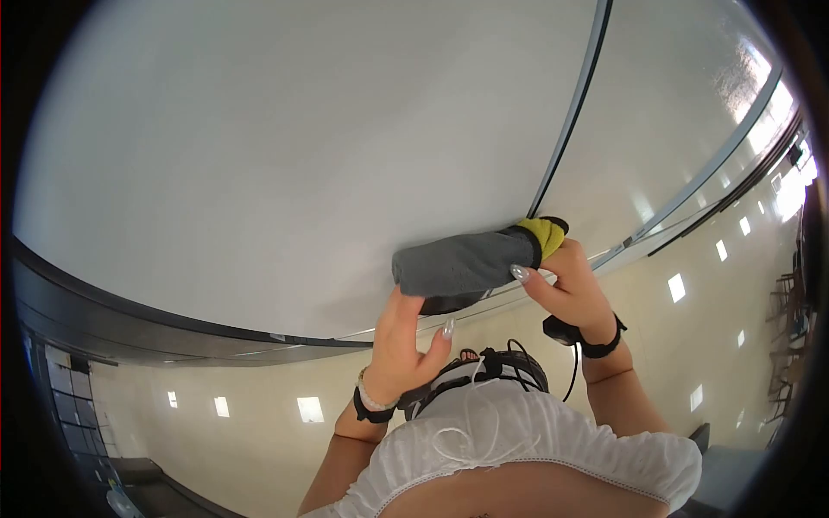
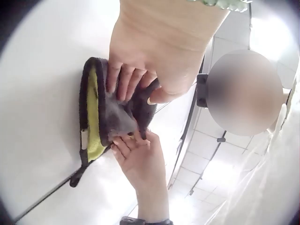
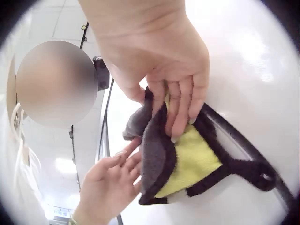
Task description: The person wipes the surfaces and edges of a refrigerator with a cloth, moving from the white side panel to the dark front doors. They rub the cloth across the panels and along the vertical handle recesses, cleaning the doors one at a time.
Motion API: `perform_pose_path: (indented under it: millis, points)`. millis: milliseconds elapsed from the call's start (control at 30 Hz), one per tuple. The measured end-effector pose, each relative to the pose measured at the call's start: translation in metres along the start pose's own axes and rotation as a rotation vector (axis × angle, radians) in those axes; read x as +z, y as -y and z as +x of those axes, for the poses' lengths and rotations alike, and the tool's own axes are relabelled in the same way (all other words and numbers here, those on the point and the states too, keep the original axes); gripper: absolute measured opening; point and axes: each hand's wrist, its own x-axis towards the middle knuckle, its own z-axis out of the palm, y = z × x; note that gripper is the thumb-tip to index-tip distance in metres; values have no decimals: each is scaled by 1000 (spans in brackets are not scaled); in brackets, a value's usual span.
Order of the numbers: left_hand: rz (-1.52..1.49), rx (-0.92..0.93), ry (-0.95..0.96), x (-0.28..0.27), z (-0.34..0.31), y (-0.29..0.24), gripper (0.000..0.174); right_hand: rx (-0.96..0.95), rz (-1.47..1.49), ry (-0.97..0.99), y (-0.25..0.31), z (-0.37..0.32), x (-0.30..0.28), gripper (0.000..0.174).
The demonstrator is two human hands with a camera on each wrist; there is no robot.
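Observation:
A folded cloth, grey outside and yellow-green inside with black edging, lies against a glossy white surface, seen as the cloth (image 1: 458, 265), the cloth (image 2: 117, 117) and the cloth (image 3: 157, 154). My left hand (image 1: 401, 354) (image 2: 154, 47) (image 3: 105, 187) touches its grey side with extended fingers; the thumb stands apart from it. At the other end my right hand (image 1: 572, 289) (image 2: 145, 166) (image 3: 159, 51) pinches folded layers between thumb and fingers. A black hanging loop sticks out from a yellow corner in the right wrist view.
The white surface (image 1: 259, 155) has a dark-edged seam (image 1: 574, 112) running to the cloth and a dark curved border at the left. Below is a shiny beige floor (image 1: 259, 380). Chairs stand at the far right, with a dark seat at the lower left.

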Motion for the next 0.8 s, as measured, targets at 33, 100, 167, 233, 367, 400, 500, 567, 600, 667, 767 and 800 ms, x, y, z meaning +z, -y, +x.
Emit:
perform_pose_path:
  millis: [33, 100, 167, 233, 367, 400, 500, 567, 600, 667, 767, 800]
  points:
    - [69, -16, 23, 4, -5, 11, 34, -9, 4, 3, -3, -1, 0, 23]
    - [146, -16, 34, 10, -4, 22, 29, 128, -27, 118, -18, -6, -1, 24]
    - [257, 18, 186, 19, -5, 23, 24, 188, -70, 167, -37, -17, 5, 24]
    - [248, -17, 229, 27, -15, 38, 27, 311, -57, 237, -53, -28, 16, 26]
    - [162, -80, 434, 44, -58, 81, 35, 452, -69, 387, -78, -48, 30, 30]
    - [162, -157, 526, 47, -66, 87, 39, 452, -68, 384, -92, -56, 36, 30]
    - [177, -190, 521, 53, -75, 84, 37, 475, -48, 494, -114, -75, 43, 33]
    - [211, -251, 530, 49, -70, 73, 36, 437, 38, 433, -109, -71, 43, 37]
    - [246, -319, 536, 44, -63, 62, 34, 442, 40, 437, -100, -64, 40, 37]
    - [227, -317, 425, 31, -51, 42, 34, 272, 58, 294, -67, -42, 28, 37]
    - [187, -219, 178, 16, -26, 16, 35, 194, 11, 204, -28, -18, 10, 35]
    - [179, -191, 61, 12, -21, 10, 33, 155, 86, 91, -28, -16, 16, 35]
